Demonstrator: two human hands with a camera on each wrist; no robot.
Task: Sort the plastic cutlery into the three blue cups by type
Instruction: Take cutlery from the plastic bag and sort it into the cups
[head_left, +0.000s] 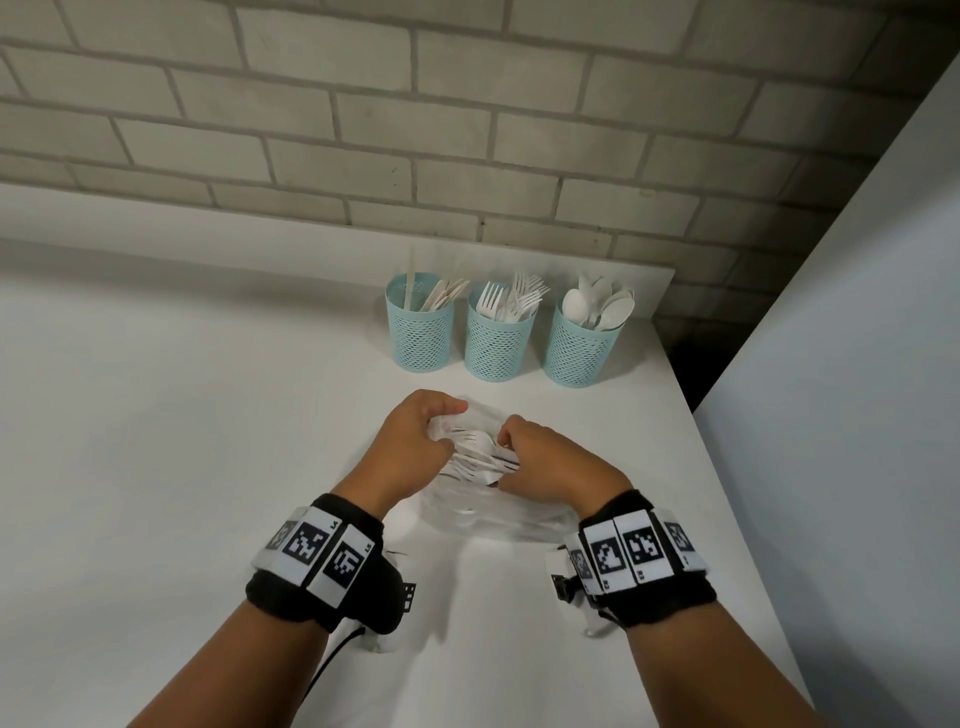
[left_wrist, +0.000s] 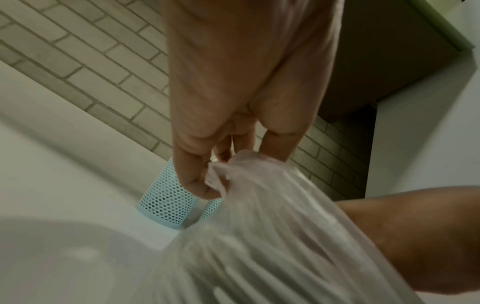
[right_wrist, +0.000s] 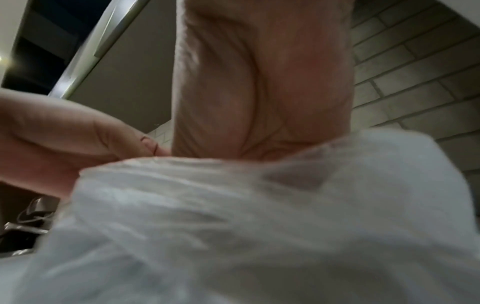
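The white counter is broad, smooth and matte, backed by a wall of pale brick with rough mortar lines. At about six o'clock from the cups lies a clear plastic bag, thin, crinkled and slippery-looking, with white forks bunched at its mouth. The left hand pinches a gathered fold of the film between thumb and fingers; the right hand, at three o'clock of it, has its fingers curled on the opposite edge, the two appearing to pull the mouth apart.

Three blue mesh cups stand in a row at twelve o'clock from the hands: the left cup holds what look like knives, the middle cup forks, the right cup spoons.

The risk, as I judge it: the film could tear suddenly or slip from the pinch, spilling light, springy cutlery across the counter or off its edge at three o'clock. Fork tines may snag the film. A jerk forward could topple the tall, light cups.
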